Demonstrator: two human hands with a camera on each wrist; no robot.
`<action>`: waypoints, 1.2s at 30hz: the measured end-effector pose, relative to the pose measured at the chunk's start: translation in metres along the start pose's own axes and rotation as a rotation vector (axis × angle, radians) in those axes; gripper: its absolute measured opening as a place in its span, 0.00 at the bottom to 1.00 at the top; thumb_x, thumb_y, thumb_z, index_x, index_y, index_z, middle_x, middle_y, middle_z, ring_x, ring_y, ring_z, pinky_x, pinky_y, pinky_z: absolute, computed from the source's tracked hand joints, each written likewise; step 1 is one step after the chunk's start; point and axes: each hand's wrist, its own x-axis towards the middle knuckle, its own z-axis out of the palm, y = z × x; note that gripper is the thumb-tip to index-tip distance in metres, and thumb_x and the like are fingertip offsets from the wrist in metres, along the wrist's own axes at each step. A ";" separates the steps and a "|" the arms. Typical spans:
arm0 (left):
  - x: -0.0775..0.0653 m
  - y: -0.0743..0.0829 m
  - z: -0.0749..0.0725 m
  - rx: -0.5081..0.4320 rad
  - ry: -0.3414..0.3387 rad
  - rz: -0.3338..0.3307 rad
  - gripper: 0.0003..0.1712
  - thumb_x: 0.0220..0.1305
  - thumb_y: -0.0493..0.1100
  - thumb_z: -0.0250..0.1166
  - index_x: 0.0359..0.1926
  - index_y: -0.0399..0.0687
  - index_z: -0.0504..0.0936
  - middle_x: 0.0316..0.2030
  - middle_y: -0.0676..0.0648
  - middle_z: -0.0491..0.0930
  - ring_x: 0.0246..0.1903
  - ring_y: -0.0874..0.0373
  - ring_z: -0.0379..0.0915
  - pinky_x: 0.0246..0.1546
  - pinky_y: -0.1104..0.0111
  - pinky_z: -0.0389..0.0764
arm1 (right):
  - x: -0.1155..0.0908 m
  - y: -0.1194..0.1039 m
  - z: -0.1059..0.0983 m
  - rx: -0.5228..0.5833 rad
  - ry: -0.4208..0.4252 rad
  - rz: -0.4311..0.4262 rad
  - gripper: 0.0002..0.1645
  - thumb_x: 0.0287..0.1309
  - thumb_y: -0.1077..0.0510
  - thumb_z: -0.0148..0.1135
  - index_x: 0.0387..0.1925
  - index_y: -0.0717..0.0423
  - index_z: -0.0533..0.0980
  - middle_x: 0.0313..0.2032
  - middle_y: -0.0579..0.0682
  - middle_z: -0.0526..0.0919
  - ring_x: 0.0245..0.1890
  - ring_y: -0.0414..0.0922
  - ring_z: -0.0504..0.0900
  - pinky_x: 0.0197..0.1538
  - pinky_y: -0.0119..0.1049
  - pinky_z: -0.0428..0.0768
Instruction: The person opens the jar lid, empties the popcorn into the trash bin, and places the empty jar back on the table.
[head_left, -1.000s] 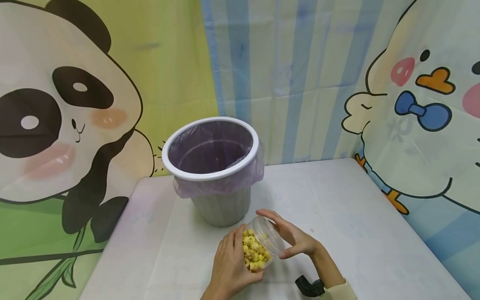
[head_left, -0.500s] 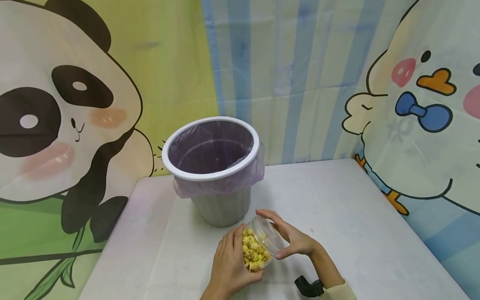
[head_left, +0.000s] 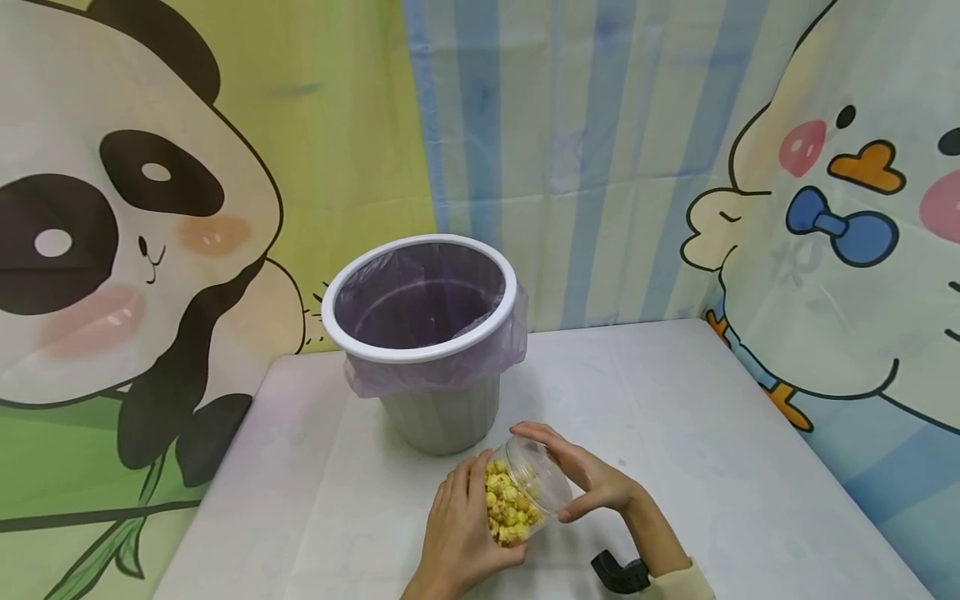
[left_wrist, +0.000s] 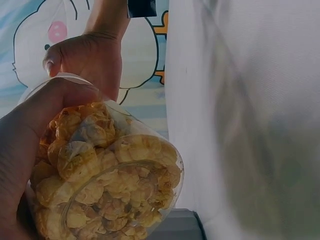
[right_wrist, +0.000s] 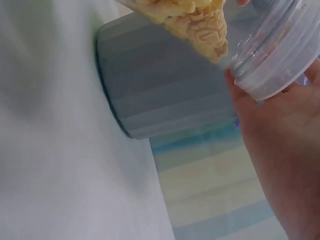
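Observation:
In the head view a clear plastic jar of yellow popcorn [head_left: 508, 504] is tilted above the table, its lidded end toward the right. My left hand [head_left: 465, 529] grips the jar's body from the left, its thumb along the near side. Fingers and thumb of my right hand [head_left: 588, 475] hold the rim of the clear lid [head_left: 551, 479], which sits on the jar. Up close in the right wrist view, the lid [right_wrist: 287, 55] rests against the fingers of that hand. Popcorn [left_wrist: 115, 195] shows through the jar's base in the left wrist view.
Behind the hands stands a grey trash bin [head_left: 442, 417] with a white rim and a purple liner [head_left: 480, 367]. A white cloth covers the table [head_left: 637, 400]. Printed curtains [head_left: 525, 167] close off the back and sides. A black wrist device [head_left: 621, 575] is beside the right forearm.
The right thumb and lid edge shift slightly left, then back right and down. The left hand keeps its hold on the jar, almost still.

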 end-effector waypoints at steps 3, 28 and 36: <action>0.000 0.000 0.000 0.002 -0.004 -0.001 0.65 0.19 0.67 0.72 0.63 0.43 0.63 0.46 0.47 0.70 0.44 0.56 0.70 0.42 0.62 0.75 | -0.003 -0.001 -0.003 0.002 0.017 -0.013 0.59 0.42 0.60 0.67 0.69 0.65 0.42 0.69 0.63 0.42 0.69 0.55 0.36 0.56 0.73 0.37; 0.000 -0.002 -0.001 -0.001 -0.011 0.000 0.65 0.17 0.67 0.73 0.62 0.42 0.65 0.46 0.47 0.70 0.45 0.55 0.70 0.44 0.61 0.75 | -0.076 0.011 -0.091 -0.755 0.549 0.591 0.58 0.30 0.51 0.78 0.66 0.49 0.59 0.64 0.58 0.56 0.63 0.65 0.51 0.50 0.74 0.52; -0.001 -0.004 -0.001 0.006 -0.003 0.016 0.64 0.18 0.67 0.72 0.61 0.42 0.65 0.46 0.47 0.71 0.44 0.56 0.70 0.42 0.61 0.75 | -0.100 0.038 -0.103 -0.931 0.544 0.686 0.58 0.25 0.44 0.79 0.63 0.56 0.63 0.58 0.64 0.63 0.57 0.66 0.60 0.53 0.67 0.52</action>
